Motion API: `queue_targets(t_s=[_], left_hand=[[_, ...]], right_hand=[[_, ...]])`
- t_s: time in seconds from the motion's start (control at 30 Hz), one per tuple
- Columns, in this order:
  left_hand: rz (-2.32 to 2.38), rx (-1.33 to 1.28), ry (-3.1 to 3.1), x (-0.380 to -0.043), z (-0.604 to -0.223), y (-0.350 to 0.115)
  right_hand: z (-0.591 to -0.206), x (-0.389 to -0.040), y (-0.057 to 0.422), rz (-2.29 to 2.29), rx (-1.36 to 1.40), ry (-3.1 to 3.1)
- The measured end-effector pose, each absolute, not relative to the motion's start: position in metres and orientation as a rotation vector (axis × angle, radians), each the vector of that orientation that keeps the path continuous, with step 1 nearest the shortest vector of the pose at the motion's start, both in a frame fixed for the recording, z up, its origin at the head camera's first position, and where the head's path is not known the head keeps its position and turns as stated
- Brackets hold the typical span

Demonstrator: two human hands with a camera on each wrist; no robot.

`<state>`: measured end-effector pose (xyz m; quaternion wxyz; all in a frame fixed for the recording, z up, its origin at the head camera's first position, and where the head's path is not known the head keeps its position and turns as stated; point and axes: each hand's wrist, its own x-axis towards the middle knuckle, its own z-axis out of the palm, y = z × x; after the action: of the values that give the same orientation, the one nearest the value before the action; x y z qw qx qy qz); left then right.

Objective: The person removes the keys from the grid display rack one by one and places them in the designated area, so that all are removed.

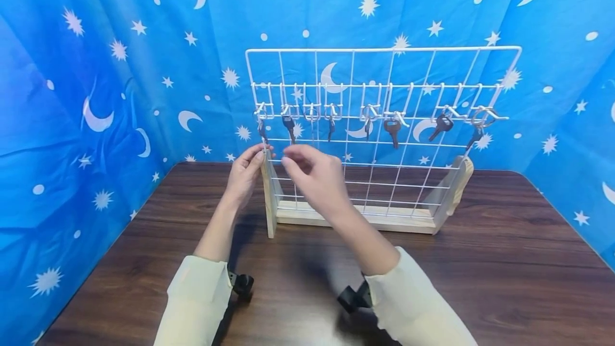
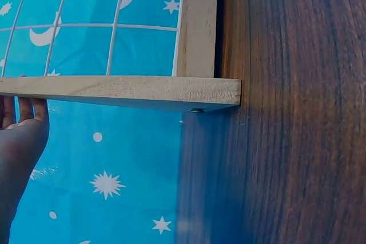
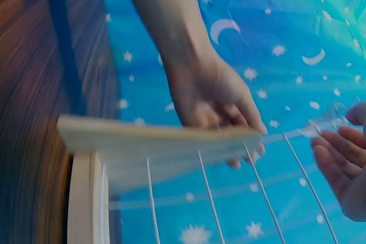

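Note:
A white wire grid rack [image 1: 384, 48] stands on the table in a wooden base, with several keys hanging from its row of hooks. My left hand [image 1: 243, 175] grips the top of the left wooden side piece [image 1: 269, 196], thumb on the near side. In the left wrist view, the fingers of that hand [image 2: 26, 135] reach behind the wood. My right hand [image 1: 319, 178] is raised in front of the grid's left part, just below a dark-headed key [image 1: 289, 125]. Its fingers are loosely bent, and nothing shows between them in the right wrist view [image 3: 346, 167].
More keys hang along the hooks, among them a brown key [image 1: 392, 131] and, at the right end, a key on a large ring [image 1: 483, 117]. The right wooden side piece [image 1: 460, 186] stands opposite. Behind the dark wood table [image 1: 519, 260] hangs a blue star-and-moon cloth [image 1: 144, 68].

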<state>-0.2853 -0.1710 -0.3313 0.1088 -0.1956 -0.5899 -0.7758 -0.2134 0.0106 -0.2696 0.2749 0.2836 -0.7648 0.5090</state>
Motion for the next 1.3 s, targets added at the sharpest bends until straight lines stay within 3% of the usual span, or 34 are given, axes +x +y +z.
queue_targets(t_s=[0.53, 1.3], left_hand=[[-2.333, -0.606, -1.621, -0.284, -0.335, -0.168], [-2.34, -0.576, -1.667, -0.283, -0.334, -0.17]], right_hand=[[-0.243, -0.227, -0.053, 1.557, 0.599, -1.924], [-0.244, -0.21, -0.04, 1.504, 0.671, -1.769]])
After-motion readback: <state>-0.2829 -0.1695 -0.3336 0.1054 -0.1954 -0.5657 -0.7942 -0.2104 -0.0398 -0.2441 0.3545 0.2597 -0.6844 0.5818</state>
